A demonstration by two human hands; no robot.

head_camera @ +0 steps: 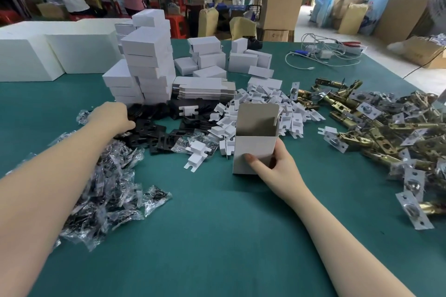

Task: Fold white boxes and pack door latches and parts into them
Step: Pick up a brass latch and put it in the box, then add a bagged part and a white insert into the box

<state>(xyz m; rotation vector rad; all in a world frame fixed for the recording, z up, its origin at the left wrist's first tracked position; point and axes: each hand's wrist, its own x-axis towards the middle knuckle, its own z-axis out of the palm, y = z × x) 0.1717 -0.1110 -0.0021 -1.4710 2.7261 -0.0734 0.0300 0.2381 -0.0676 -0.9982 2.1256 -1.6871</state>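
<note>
On the green cloth-covered surface (217, 236) the right hand (277, 166) holds an upright white cardboard box (253, 152) with its top flap raised and the brown inside showing; the thumb presses across the front wall and the fingers (281, 149) wrap round the right side. The box stands on the surface, just in front of a heap of small white die-cut cardboard inserts (260, 108).

The left hand (113, 116) reaches out over a pile of flat black metal strike plates (154, 132), its fingers curled down into them; whether they already hold a plate cannot be told. Beneath the left forearm lies a spread of clear plastic bags of dark screws (108, 190).

To the right, well apart from the box, lies a big heap of brass-coloured door latches (386, 135) with silver faceplates. Behind the black plates sits a stack of flat unfolded white box blanks (205, 89), and left of it a tall pile of closed white boxes (147, 60). More closed white boxes lie further back. White cables (321, 55) lie coiled at the far right edge. In the background people stand at a long workbench.
</note>
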